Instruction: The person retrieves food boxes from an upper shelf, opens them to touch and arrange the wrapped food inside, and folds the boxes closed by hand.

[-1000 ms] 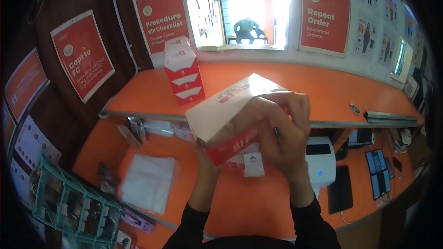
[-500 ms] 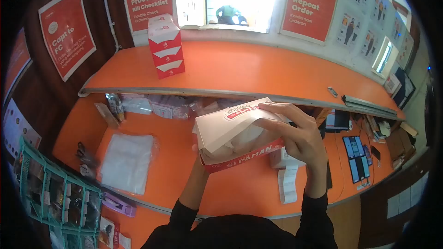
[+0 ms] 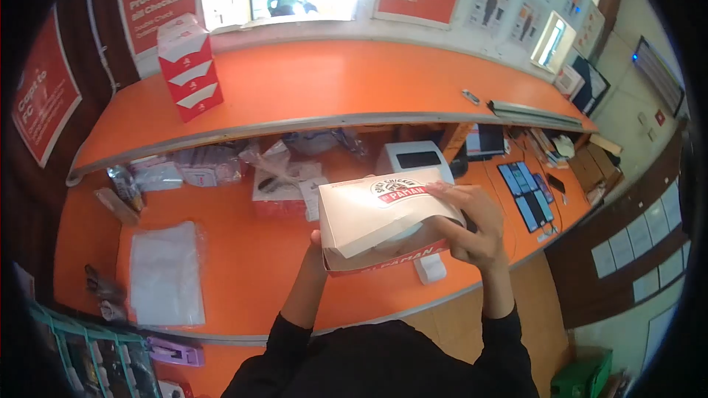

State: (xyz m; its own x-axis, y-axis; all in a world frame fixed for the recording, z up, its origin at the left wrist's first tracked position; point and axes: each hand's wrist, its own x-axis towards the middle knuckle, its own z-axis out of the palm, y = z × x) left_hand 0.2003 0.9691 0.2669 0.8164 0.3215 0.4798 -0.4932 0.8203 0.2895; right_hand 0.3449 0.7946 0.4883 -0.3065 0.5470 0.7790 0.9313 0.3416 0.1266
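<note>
Over the lower orange tabletop (image 3: 243, 265), held up in front of the person's chest, is a white takeaway box (image 3: 380, 221) with a red printed base and a round logo on its lid. Going left to right: a clear plastic bag (image 3: 166, 273) lies flat at the far left of the tabletop, well apart from the box. The left hand (image 3: 316, 245) comes up under the box's left end; only a fingertip or two show at the corner, so it seems to prop the box from below, though how its grip is set I cannot tell. The box's lid slopes down to the front, with a dark gap between lid and base, so it looks not fully shut. The right hand (image 3: 468, 225) wraps the box's right end, fingers (image 3: 446, 190) spread along the lid edge and thumb below, its grip closed on the box.

To close it well, I would judge it best to keep the base level with the left hand, press the lid down evenly along the front edge, and avoid squeezing the thin card sides. A small white paper slip (image 3: 430, 269) lies on the tabletop just below the box, and a white printer (image 3: 413, 156) stands behind it.
</note>
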